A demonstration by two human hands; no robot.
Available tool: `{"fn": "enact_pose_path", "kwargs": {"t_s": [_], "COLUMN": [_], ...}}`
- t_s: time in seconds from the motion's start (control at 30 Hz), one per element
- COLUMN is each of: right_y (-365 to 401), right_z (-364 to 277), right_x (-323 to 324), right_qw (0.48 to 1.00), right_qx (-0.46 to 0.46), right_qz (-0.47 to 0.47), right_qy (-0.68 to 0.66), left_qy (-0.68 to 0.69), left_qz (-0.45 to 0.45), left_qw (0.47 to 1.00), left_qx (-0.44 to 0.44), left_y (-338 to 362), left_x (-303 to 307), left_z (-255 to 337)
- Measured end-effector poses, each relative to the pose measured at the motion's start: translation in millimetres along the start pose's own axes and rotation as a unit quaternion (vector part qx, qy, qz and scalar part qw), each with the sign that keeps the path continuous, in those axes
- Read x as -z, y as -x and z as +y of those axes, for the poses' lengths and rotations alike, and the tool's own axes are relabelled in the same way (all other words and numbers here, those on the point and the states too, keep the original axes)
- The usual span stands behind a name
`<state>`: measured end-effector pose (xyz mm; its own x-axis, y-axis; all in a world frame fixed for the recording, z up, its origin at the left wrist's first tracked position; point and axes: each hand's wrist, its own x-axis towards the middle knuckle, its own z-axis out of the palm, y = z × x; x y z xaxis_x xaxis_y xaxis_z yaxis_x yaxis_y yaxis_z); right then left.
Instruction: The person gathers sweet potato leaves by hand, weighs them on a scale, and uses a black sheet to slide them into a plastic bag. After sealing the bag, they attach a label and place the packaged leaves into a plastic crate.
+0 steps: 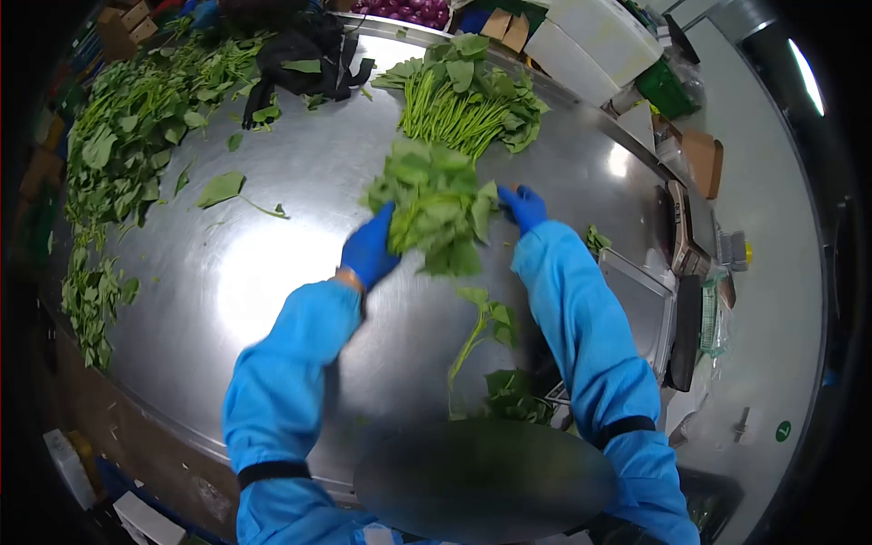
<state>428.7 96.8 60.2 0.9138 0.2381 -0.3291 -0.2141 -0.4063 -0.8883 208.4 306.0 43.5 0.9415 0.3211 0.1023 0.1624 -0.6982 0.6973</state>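
Note:
A loose bunch of leafy greens (pixel 431 204), slightly blurred, is between my two blue-gloved hands over the metal table. My left hand (pixel 370 250) is closed on the left side of the bunch, its fingers partly hidden by leaves. At the bunch's right edge is my right hand (pixel 524 209), its fingers apart and the fingertips right beside the outer leaves. Just beyond lies a larger stack of greens (pixel 459 104), its green stems facing me. Nearer my body, a single stem with leaves (pixel 477 331) rests on the table.
A long heap of greens (pixel 118 154) runs along the left side of the metal table (pixel 182 300). A black bag (pixel 304 54) lies at the far edge. One loose leaf (pixel 221 189) sits left of centre. On the right are a metal tray (pixel 636 295) and a white foam box (pixel 595 45).

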Motion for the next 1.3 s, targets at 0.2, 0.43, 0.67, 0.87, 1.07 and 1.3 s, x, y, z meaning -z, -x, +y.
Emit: {"fn": "enact_pose_path", "kwargs": {"t_s": [0.2, 0.43, 0.67, 0.87, 1.07, 1.3], "right_y": [-90, -101, -127, -119, 0, 175], "right_z": [19, -27, -42, -24, -31, -54], "right_x": [-42, -39, -51, -45, 17, 193], "right_qw": [0.988, 0.989, 0.972, 0.927, 0.96, 0.954], "right_qx": [0.125, 0.053, 0.098, 0.07, 0.067, 0.157], "right_qz": [0.088, 0.135, -0.003, -0.104, -0.065, -0.04], "right_qy": [0.035, -0.005, -0.213, -0.353, -0.264, -0.252], "left_qy": [0.029, 0.138, 0.233, 0.222, 0.546, 0.61], "left_qz": [-0.376, -0.384, 0.017, 0.04, -0.106, -0.149], "left_qw": [0.926, 0.91, 0.965, 0.974, 0.829, 0.777], "left_qx": [-0.024, 0.066, 0.115, -0.032, 0.055, -0.036], "left_y": [128, -34, -282, -241, -140, -26], "left_x": [37, 82, -23, -99, -70, -78], "left_z": [34, -1, -32, 24, 111, 301]}}
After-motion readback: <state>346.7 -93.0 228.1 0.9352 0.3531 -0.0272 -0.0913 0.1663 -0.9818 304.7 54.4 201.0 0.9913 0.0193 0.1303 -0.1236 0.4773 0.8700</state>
